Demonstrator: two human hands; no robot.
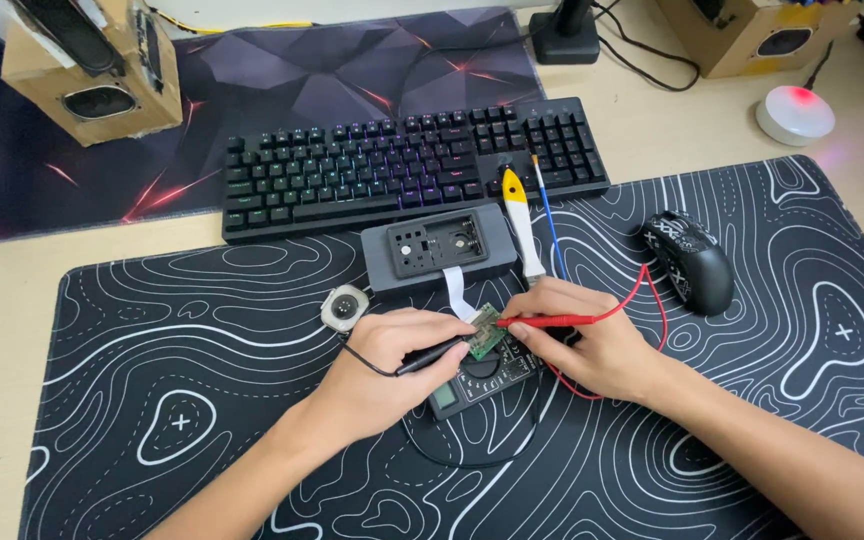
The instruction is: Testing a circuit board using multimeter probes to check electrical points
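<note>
Two brown cardboard speaker boxes stand at the rear of the desk: one at the rear left (87, 60), with dark oval speaker cones in its faces, and one at the rear right (752, 35), partly cut off by the frame edge. A round white puck with a red glow (795, 113) sits near the right box. No label on any of them is legible.

The small green rectangular circuit board (485, 331) is near the centre of the black desk mat with white contour lines (202, 400), directly above the dark handheld multimeter (477, 385). A white flat ribbon cable (458, 290) runs from the board toward the grey rectangular plastic housing (439, 247) just behind it. The long axis of the board runs from near-left to far-right.

The left hand (392, 365) pinches the black test probe (432, 355) between thumb and fingers; the probe points right, tip at the lower left edge of the board. The right hand (577, 335) pinches the red test probe (542, 321); its long axis is nearly horizontal and its tip points left, onto the board.

A yellow-and-white pry tool (520, 215) and a thin blue-handled brush (549, 215) lie side by side, pointing away from the person, their far ends over the black backlit mechanical keyboard (402, 165). A black patterned computer mouse (690, 260) rests well to the right. A small round white-rimmed part (344, 306) lies left of the housing.
</note>
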